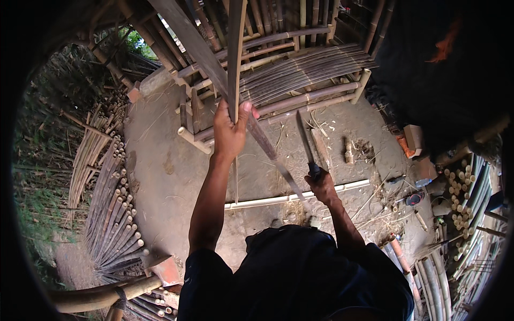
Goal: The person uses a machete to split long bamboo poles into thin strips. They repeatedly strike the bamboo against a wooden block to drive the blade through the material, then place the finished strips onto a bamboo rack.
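My left hand (230,131) is wrapped round two long split bamboo strips that cross in its grip. One is a wide grey-brown strip (201,51), slanting from the upper left down toward the right. The other, a narrower strip (236,53), stands nearly upright, with its thin lower end below the hand. In my right hand (322,188) is a machete (305,140), held by its black handle, blade pointing up and away. The blade is apart from both strips. Beyond my hands stands a bamboo bench (305,75) with a slatted seat.
A pale bamboo pole (300,197) lies across the dirt floor (166,139). Beside the machete is a short split piece (322,150). Stacked bamboo poles (120,230) line the left; more cut poles (461,200) are piled at right. A cardboard box (413,138) sits far right.
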Demonstrator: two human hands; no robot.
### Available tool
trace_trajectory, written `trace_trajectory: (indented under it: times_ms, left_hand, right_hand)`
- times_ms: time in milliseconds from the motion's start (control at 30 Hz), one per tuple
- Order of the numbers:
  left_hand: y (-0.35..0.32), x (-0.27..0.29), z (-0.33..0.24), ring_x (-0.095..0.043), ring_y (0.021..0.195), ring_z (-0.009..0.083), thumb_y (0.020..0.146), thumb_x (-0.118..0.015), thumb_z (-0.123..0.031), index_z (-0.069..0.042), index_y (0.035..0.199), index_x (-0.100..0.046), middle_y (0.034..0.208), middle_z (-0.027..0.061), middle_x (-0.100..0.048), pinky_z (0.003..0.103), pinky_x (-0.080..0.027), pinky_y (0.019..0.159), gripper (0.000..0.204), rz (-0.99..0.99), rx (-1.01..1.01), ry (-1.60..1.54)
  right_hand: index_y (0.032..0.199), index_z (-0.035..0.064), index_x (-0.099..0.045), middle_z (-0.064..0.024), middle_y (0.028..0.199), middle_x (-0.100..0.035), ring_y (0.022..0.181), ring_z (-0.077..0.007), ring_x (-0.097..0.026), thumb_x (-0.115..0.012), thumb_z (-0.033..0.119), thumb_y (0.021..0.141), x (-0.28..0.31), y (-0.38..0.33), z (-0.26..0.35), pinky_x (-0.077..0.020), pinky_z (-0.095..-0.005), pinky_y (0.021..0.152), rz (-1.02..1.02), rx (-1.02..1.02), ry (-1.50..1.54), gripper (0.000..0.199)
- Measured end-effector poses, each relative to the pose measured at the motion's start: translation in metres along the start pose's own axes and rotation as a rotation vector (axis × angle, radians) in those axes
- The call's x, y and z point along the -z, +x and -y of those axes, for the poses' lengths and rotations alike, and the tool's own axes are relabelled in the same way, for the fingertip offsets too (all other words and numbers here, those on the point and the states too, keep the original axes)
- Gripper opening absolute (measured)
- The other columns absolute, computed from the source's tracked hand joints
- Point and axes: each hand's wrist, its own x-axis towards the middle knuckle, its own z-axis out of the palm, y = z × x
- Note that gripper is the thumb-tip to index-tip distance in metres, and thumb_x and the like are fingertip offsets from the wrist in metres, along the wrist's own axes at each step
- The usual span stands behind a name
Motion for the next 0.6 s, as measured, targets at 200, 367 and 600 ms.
trace_trajectory:
  times_ms: [200,367,600]
  left_hand:
    - [-0.047,-0.039,0.054,-0.062,0.073,0.0119,0.098,-0.062,-0.024,-0.002,0.11,-0.055,0.076,0.0043,-0.066,0.029,-0.05,0.067,0.025,0.136,0.07,0.098]
    - [-0.072,-0.055,0.084,-0.063,0.072,0.0131,0.095,-0.068,-0.023,-0.002,0.1,-0.061,0.076,0.0064,-0.068,0.03,-0.05,0.067,0.023,0.152,0.185,0.148]
    - [-0.087,-0.08,0.092,-0.062,0.071,0.0148,0.086,-0.077,-0.018,0.0,0.094,-0.065,0.078,0.0082,-0.069,0.031,-0.051,0.067,0.022,0.264,0.206,0.248]
  right_hand:
    - [0.08,0.0044,-0.061,0.0026,0.064,-0.054,0.049,-0.008,-0.045,-0.072,0.017,0.087,0.091,0.005,-0.01,-0.0312,-0.0298,0.04,-0.376,0.037,0.118,0.018]
    - [0.1,0.0006,-0.063,-0.0064,0.079,-0.066,0.06,-0.014,-0.058,-0.083,0.018,0.078,0.2,-0.002,-0.01,-0.047,-0.0301,0.055,-0.522,-0.119,-0.124,0.035]
    - [0.124,-0.005,-0.058,-0.0148,0.116,-0.067,0.099,-0.0199,-0.062,-0.093,0.02,0.064,0.14,-0.004,-0.017,-0.0508,-0.0319,0.085,-0.234,0.019,0.19,0.074]
